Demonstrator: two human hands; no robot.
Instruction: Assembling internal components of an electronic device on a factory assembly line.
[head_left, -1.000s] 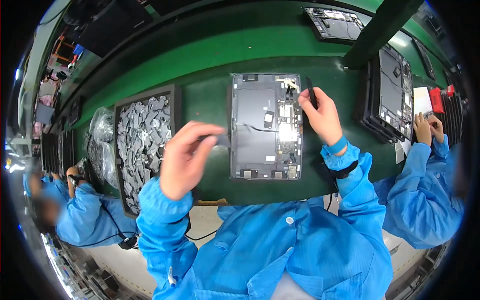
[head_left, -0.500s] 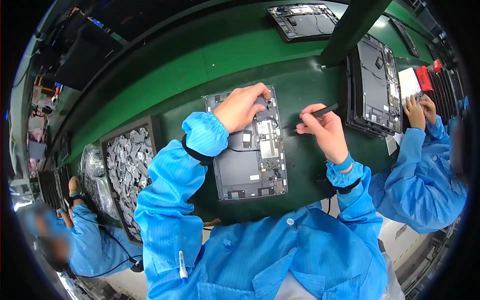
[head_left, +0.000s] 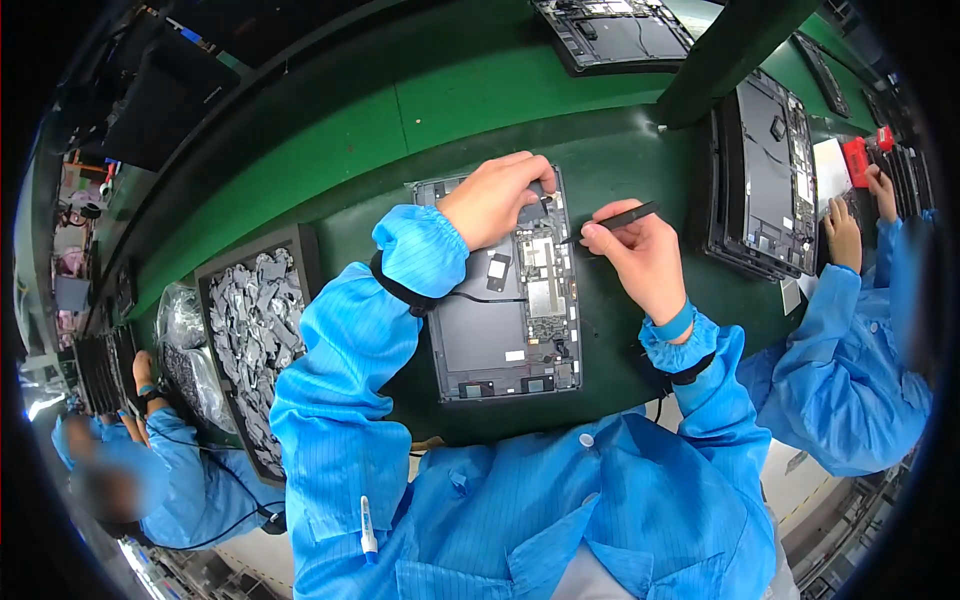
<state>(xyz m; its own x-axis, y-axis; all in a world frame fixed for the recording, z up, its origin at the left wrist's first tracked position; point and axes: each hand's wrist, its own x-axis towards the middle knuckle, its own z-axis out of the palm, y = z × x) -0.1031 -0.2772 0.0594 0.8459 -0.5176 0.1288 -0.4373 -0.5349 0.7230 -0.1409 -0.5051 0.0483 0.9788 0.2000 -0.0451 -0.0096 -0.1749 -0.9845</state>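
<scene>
Left hand (head_left: pixel 492 206): we're pinching grey piece (head_left: pixel 531 212) at open device (head_left: pixel 478 338) far end. Right hand (head_left: pixel 645 258): gripping black tool (head_left: pixel 630 215); should be steering gently.

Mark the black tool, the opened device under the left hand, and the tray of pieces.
Black tool (head_left: pixel 633 213), head view: its shaft.
Opened device (head_left: pixel 485 338), head view: bare grey panel.
Tray (head_left: pixel 309 260), head view: right wall.

room: bench (head_left: pixel 712 282) beside stack (head_left: pixel 765 185) | block: right hand (head_left: pixel 642 262), post (head_left: pixel 738 62) | behind: unclear
</scene>
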